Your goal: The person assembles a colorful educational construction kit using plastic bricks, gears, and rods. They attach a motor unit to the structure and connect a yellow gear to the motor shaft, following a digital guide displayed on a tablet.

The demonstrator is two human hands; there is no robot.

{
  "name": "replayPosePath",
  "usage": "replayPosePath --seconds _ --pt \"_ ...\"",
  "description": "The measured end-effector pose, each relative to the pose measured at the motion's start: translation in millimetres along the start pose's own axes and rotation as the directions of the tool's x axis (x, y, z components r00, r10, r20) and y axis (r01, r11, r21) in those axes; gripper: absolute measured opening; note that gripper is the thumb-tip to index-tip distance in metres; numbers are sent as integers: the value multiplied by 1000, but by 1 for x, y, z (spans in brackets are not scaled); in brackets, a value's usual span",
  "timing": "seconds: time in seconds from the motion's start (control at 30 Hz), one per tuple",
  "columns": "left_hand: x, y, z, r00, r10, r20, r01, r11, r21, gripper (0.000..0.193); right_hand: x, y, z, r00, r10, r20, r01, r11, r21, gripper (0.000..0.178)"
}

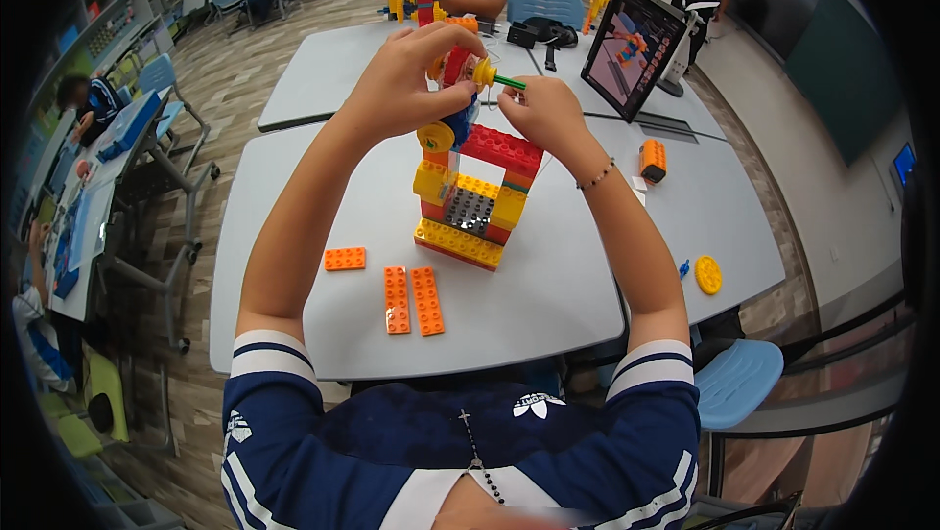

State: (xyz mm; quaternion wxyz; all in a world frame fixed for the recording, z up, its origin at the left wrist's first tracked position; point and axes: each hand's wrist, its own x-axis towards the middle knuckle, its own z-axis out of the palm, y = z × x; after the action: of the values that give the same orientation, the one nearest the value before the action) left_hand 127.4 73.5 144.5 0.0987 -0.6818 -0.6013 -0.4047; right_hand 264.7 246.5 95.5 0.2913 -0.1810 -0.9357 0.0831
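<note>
Upper centre of frame: left grip (406, 76) curls around red-and-yellow plastic-brick tower (499, 147), presumably bracing it, while right grip (546, 117) pinches thin green rod (510, 82).

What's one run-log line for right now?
left hand: curled around upper part of brick tower | right hand: pinching green rod beside yellow piece | table: three orange bricks lying flat

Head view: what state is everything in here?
Brick model: built up, standing on the table
Left hand: raised, curved around the model's upper part; firmness of grip unclear
Right hand: closed on the green rod
Green rod: sticking out sideways from a yellow piece
Three orange bricks: loose, lying flat, apart
Yellow disc: loose on the tabletop
Screen: lit, propped up
</note>
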Motion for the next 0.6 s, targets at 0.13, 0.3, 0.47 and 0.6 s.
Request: replayPosePath --seconds 0.13,0.3,0.47,0.6 --pt "1 3 1 998 -26 51 31 995 -100 29 -25 -12 -22 997 -33 -69 29 998 -53 21" --pt "-1 7 3 1000 -17 23 17 1000 -7 30 -55 -45 -30 951 -303 -63 257 888 -382 10" --pt "-3 13 4 998 -59 3 59 995 75 31 -76 -78 -36 888 -459 -18 433 849 -304 5" --pt "-5 14 4 998 -60 2 59 994 96 30 -75 -91 -56 887 -459 -42 445 877 -182 5"
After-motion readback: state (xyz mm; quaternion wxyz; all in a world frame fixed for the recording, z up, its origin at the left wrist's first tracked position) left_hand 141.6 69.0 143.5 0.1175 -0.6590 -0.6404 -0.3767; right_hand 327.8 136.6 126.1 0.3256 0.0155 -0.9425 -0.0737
